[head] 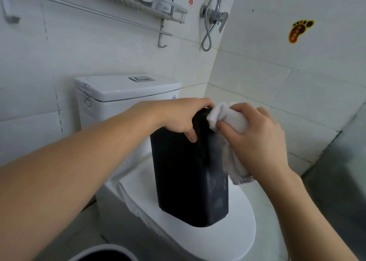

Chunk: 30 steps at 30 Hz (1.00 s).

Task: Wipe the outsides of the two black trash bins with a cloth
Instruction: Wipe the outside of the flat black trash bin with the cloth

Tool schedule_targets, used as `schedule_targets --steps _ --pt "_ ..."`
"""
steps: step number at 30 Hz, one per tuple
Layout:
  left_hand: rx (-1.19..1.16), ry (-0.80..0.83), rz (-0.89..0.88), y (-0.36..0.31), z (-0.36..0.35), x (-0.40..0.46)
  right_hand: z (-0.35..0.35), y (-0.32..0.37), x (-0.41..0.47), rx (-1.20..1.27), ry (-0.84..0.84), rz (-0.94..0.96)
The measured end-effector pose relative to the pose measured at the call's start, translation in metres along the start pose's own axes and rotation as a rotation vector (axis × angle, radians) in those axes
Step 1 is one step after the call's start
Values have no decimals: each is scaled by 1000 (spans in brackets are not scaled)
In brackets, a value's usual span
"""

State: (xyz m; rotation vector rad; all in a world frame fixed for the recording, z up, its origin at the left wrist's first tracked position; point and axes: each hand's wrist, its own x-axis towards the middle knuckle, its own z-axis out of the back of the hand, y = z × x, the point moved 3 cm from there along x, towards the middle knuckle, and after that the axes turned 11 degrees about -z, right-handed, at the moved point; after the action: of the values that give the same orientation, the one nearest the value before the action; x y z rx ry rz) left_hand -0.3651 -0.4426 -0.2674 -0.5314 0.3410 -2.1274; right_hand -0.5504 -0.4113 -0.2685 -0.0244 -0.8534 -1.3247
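The black bin (190, 173) is stood upright on the closed toilet lid (237, 231); its rim is gripped by the left hand (178, 118); the white cloth (227, 120) is clenched in the right hand (257, 142), pressed against the bin's upper right side, its long axis running downward from there.

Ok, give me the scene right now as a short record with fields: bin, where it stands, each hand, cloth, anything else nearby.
bin: black trash bin, upright
stands on: closed toilet lid
left hand: grips the bin's top rim
right hand: grips the white cloth, pressing it to the bin's upper right side
cloth: bunched at the rim, one end hanging down by the wrist
nearby: rim of a round container at the bottom edge, only partly in view
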Motion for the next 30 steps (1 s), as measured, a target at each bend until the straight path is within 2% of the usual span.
schedule_targets --steps 4,11,18,27,30 --pt "-17 -1 3 2 -2 1 -16 12 -7 -39 52 72" --pt "-60 -5 42 8 2 -7 -24 -16 -27 -250 45 31" --pt "-27 -8 29 4 3 -8 -19 8 5 -228 0 36" --pt "-51 -1 48 6 3 -13 -21 -2 -23 -271 62 74" --pt "-37 -4 23 0 0 -9 -17 9 -2 -225 13 41"
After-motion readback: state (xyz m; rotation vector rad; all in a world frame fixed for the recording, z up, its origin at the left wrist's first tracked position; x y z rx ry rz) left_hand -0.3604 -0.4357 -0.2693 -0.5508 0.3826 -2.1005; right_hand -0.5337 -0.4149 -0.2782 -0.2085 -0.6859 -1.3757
